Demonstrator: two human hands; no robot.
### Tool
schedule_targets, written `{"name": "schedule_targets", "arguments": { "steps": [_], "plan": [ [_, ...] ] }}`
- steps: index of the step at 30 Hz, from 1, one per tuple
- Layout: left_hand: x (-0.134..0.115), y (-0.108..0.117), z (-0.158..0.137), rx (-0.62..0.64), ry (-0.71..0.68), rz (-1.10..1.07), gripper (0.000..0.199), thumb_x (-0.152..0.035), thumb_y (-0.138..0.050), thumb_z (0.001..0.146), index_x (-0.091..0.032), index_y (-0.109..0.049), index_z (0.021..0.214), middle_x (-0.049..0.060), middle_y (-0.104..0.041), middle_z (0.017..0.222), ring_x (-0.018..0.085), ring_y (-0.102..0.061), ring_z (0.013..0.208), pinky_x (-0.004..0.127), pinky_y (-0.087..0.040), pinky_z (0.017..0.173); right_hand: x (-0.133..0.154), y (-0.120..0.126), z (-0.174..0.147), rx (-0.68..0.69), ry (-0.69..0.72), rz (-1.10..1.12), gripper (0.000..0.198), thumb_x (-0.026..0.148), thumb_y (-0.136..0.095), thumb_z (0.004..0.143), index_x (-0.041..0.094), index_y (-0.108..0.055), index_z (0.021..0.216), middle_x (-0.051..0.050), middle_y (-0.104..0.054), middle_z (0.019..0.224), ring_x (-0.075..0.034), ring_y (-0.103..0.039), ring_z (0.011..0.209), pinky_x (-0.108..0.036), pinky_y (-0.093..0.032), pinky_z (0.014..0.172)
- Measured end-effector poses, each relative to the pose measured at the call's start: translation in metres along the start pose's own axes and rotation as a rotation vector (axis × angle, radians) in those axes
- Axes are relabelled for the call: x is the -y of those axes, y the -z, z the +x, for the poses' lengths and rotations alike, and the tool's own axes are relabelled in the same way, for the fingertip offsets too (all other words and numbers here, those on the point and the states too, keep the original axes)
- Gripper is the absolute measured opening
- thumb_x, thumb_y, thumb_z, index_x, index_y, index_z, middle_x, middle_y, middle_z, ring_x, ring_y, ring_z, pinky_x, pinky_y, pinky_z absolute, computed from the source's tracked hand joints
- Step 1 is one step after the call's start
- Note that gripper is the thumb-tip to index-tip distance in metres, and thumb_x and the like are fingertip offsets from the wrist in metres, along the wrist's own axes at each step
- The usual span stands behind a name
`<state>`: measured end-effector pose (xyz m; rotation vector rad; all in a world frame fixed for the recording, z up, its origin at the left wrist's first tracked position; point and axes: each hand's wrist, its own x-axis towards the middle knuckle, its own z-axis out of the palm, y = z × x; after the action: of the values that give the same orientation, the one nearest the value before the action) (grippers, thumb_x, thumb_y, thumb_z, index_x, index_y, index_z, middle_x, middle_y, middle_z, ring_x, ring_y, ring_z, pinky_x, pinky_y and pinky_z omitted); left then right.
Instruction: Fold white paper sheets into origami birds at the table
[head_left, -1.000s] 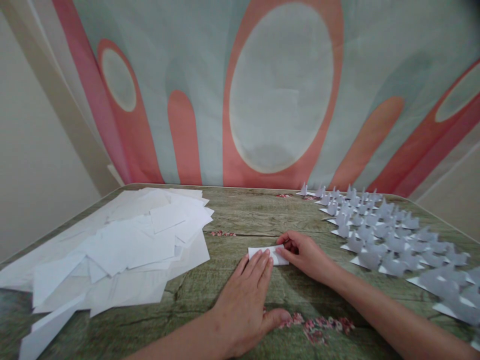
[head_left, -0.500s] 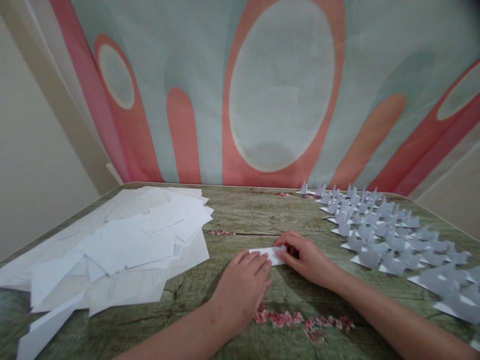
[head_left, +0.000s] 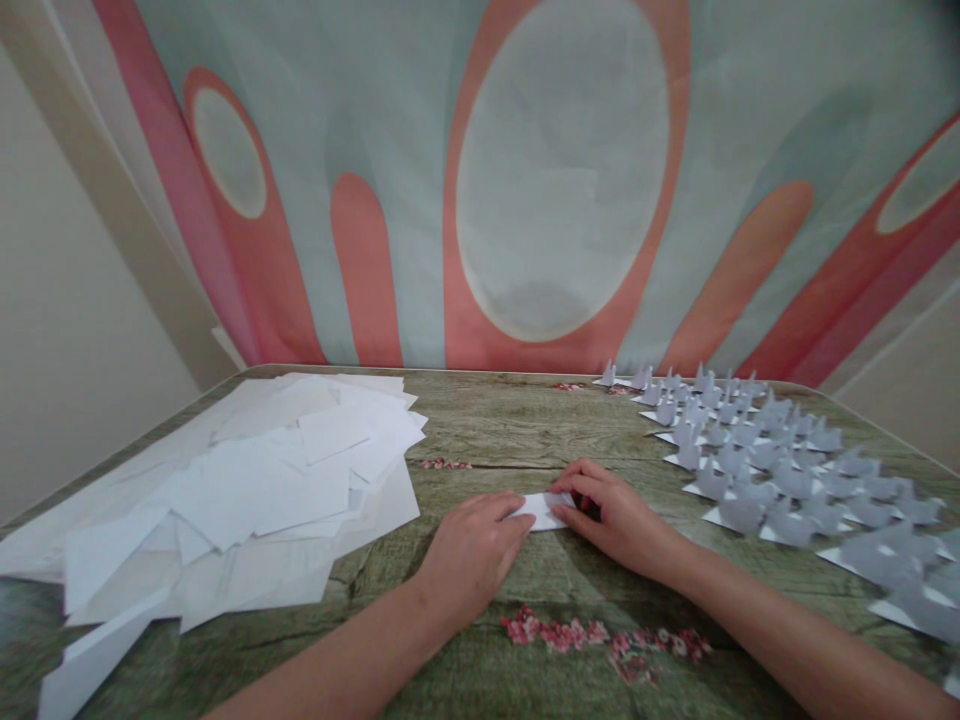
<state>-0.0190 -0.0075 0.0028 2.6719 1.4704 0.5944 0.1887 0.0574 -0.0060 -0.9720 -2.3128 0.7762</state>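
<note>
A small folded piece of white paper lies on the wood-patterned table between my two hands. My left hand grips its left end, thumb in front and fingers behind. At the opposite end, my right hand pinches the paper between thumb and fingers. Much of the paper's ends is covered by my fingers, so its exact folds cannot be made out.
A spread heap of loose white paper sheets covers the table's left side. Several rows of folded white paper figures stand on the right. Behind the table hangs a green and coral patterned cloth.
My left hand has gone from lying flat across the paper to pinching its left end, moving slightly left. My right hand has stayed nearly in place on the right end.
</note>
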Motion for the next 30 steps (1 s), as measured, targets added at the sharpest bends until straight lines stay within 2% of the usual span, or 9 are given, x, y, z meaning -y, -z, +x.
{"name": "schedule_targets", "arguments": {
  "steps": [8, 30],
  "plan": [
    [0.0006, 0.001, -0.0005, 0.024, -0.007, 0.017, 0.024, -0.019, -0.044, 0.089, -0.022, -0.062, 0.105, 0.005, -0.063, 0.112, 0.02, -0.056, 0.105, 0.037, -0.045, 0.092, 0.004, -0.0001, -0.0012, -0.014, 0.0, -0.037, 0.014, 0.023, -0.054, 0.082, 0.019, -0.062, 0.092, -0.006, -0.053, 0.093, -0.016, -0.052, 0.079, -0.029, -0.044, 0.07],
    [0.0029, 0.0027, -0.0004, 0.033, 0.05, -0.082, 0.024, -0.022, -0.045, 0.089, -0.024, -0.061, 0.108, 0.002, -0.061, 0.111, 0.02, -0.052, 0.102, 0.037, -0.04, 0.088, 0.0085, 0.0046, -0.0015, 0.011, -0.016, -0.057, 0.013, 0.024, -0.055, 0.081, 0.017, -0.059, 0.092, -0.004, -0.052, 0.088, -0.015, -0.05, 0.075, -0.028, -0.042, 0.066]
  ]
}}
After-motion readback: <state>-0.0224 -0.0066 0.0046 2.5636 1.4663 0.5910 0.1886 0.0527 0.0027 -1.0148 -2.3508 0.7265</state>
